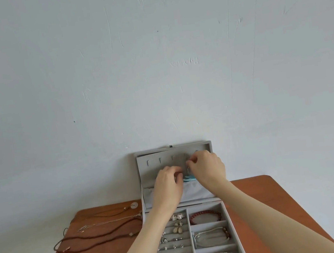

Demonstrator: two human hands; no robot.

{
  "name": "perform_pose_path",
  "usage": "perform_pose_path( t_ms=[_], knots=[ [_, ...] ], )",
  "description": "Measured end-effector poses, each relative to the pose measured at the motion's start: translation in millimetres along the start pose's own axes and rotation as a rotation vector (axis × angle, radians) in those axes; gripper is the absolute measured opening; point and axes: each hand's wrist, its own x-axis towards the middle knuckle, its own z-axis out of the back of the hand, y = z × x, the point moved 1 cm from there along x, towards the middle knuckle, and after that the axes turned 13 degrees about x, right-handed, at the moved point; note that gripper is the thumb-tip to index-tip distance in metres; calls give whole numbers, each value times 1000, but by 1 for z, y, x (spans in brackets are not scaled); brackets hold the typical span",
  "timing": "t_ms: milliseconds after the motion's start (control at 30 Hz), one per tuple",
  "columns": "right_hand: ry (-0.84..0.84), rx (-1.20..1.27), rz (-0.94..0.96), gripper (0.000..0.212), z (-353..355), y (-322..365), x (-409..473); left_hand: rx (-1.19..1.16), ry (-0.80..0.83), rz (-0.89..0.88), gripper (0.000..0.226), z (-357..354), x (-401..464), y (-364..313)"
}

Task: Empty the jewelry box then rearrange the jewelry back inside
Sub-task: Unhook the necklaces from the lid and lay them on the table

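Working the necklace (186,170) hanging in the lid (158,164) of the box (225,206): its chain is running vertically, hook at top, blue pendant at bottom. My right hand (208,169) is pinching the chain up near the hook; my left hand (168,182) is curling at the pendant end, grip unclear. Both are touching it, right nearer the hook.
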Motion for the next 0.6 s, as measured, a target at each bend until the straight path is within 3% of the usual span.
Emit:
perform_pose_path(
  t_ms=[300, 600],
  knots=[
    [-58, 37, -81, 22, -16, -1, 0, -47, 10, 9, 23, -10, -7, 10],
    [-68, 398, -64, 29, 1, -2, 8, -77, 49, 18, 24, -7, -9, 10]
  ],
)
